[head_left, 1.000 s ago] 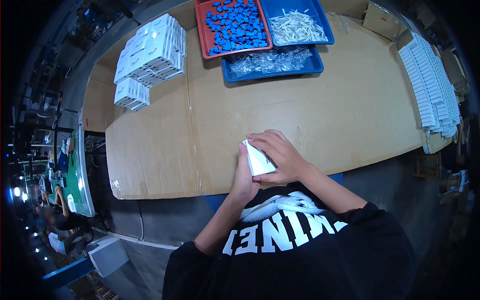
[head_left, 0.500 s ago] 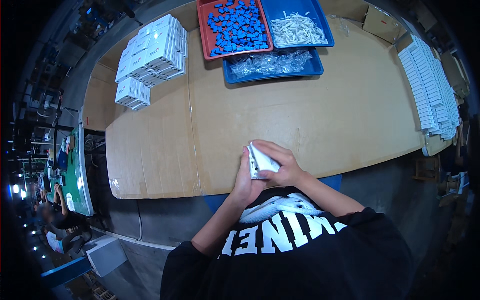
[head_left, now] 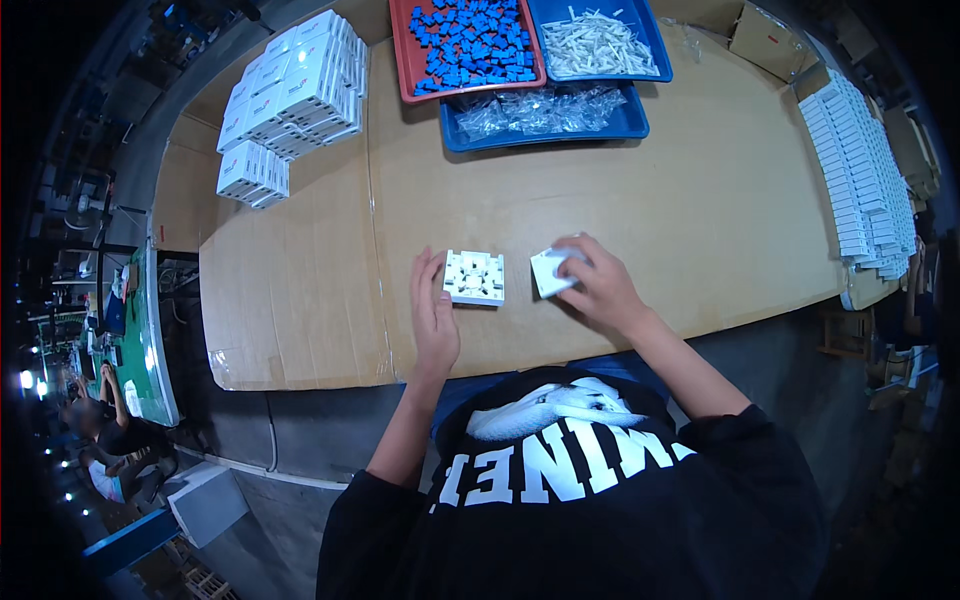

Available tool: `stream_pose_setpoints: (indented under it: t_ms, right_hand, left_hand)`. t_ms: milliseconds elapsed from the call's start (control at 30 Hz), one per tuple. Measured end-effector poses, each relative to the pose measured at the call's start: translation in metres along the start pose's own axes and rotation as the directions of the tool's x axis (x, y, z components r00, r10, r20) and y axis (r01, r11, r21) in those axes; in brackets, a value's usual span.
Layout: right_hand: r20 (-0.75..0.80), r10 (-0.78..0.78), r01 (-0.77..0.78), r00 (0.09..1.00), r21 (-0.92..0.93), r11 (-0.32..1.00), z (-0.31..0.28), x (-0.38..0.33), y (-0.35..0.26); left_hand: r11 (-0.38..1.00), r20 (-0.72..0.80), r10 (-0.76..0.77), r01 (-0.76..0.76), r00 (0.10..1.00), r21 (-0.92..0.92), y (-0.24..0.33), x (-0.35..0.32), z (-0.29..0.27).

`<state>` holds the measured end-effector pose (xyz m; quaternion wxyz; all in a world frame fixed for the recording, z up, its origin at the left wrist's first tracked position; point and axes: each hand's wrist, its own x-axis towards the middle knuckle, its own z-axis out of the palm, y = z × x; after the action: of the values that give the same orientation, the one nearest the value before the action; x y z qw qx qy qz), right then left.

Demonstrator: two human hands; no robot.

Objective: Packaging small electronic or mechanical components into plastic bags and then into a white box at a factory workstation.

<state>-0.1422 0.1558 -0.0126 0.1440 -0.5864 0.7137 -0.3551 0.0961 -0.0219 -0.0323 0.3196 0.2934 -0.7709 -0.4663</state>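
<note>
One white base (head_left: pixel 474 279) sits right of the spread left hand (head_left: pixel 434 318); the right hand (head_left: pixel 606 287) holds a panel (head_left: pixel 549 273).

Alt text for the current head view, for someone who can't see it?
A person's left hand is beside an open white casing on a cardboard-covered table; the right hand holds a flat white piece. Beyond are filled trays and stacked white units.

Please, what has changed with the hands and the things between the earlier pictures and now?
The left hand has moved left and forward, now beside the open white base. The right hand has moved right and forward, holding the white cover, which was against the base before. The red tray, blue trays and white stacks stayed in place.
</note>
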Motion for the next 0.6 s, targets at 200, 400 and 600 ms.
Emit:
stream_pose_setpoints:
  t_ms: [200, 400, 600]
  right_hand:
    - [0.115, -0.097, 0.120, 0.989, -0.222, 0.968, -0.005, -0.031, -0.020]
    - [0.014, -0.082, 0.083, 0.997, -0.304, 0.949, 0.004, 0.016, -0.007]
    - [-0.189, -0.192, 0.126, 0.963, -0.314, 0.941, 0.000, 0.129, -0.002]
  left_hand:
    - [0.793, 0.549, 0.048, -0.366, 0.835, 0.487, 0.019, -0.023, -0.013]
    - [0.808, 0.483, 0.068, -0.332, 0.873, 0.486, 0.011, 0.009, -0.003]
    - [0.828, 0.362, 0.062, -0.250, 0.930, 0.501, -0.001, 0.008, 0.007]
